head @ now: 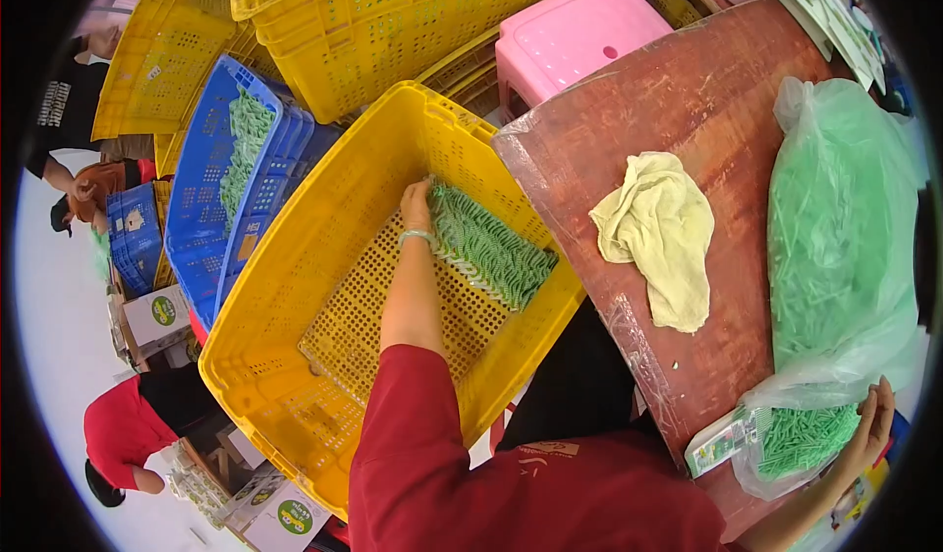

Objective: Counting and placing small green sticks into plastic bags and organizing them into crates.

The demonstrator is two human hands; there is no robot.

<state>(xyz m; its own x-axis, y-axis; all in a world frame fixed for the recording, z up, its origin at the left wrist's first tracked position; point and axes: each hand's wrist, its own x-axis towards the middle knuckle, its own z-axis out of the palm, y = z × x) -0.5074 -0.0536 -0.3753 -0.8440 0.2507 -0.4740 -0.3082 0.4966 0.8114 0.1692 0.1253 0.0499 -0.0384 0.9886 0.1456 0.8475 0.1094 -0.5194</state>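
My left hand (417,207), a bracelet at its wrist, reaches down into a large yellow plastic crate (295,279). It touches the end of a row of packed green sticks (490,246) lying against the crate's wall. Its fingertips are partly hidden, so I cannot tell whether they grip a pack. At the lower right, my right hand (873,430) is beside the mouth of a clear plastic bag (840,272). Its fingers are slightly apart with nothing seen in them. Loose green sticks (803,438) show at the bag's mouth, next to a printed packet (718,445).
A pale yellow cloth (663,239) lies on the reddish table (737,132). Behind stand a pink plastic stool (578,36) and stacked yellow crates (412,29). A blue crate (214,250) holding green packs adjoins on the left. Several people are beyond, including one in red (125,423).
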